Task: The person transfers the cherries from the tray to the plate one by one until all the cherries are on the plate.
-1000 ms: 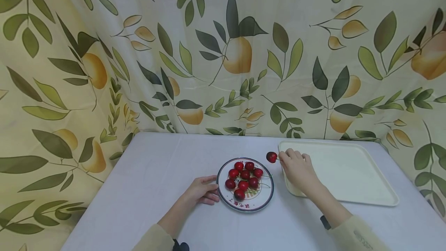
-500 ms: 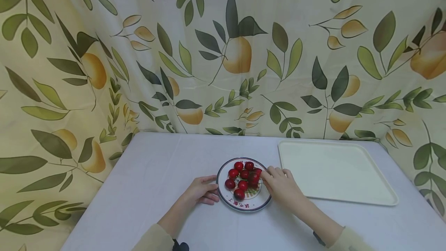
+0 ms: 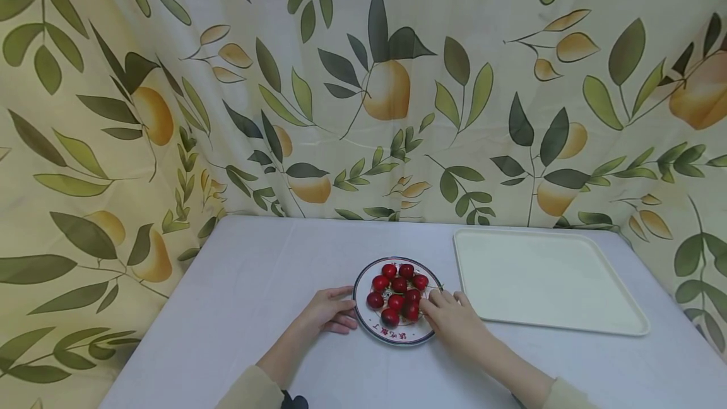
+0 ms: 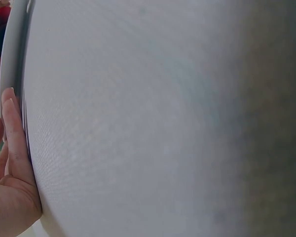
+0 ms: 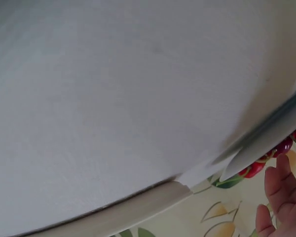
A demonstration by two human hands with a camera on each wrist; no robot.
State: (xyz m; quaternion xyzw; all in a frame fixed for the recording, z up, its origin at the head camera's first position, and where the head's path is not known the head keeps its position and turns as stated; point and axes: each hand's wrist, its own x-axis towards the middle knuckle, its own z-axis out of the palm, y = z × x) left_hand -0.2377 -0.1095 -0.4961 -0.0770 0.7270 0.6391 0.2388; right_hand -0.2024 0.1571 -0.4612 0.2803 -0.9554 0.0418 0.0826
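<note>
The small, smooth red cherries (image 3: pixel 397 292) on the round patterned plate (image 3: pixel 363 319), touched by the relaxed right hand (image 3: pixel 454 320), were judged fragile and best pinched by their thin stems.

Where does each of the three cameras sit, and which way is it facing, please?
Head: worn high, looking forward and down at the table; shows both forearms, left hand at the plate of cherries, right hand at its other side, cream tray beyond.
Left wrist: low at the table, facing along the cloth to the plate rim; fingers show.
Right wrist: low, tilted; shows fingertips.
All three views share the plate and cherries.
</note>
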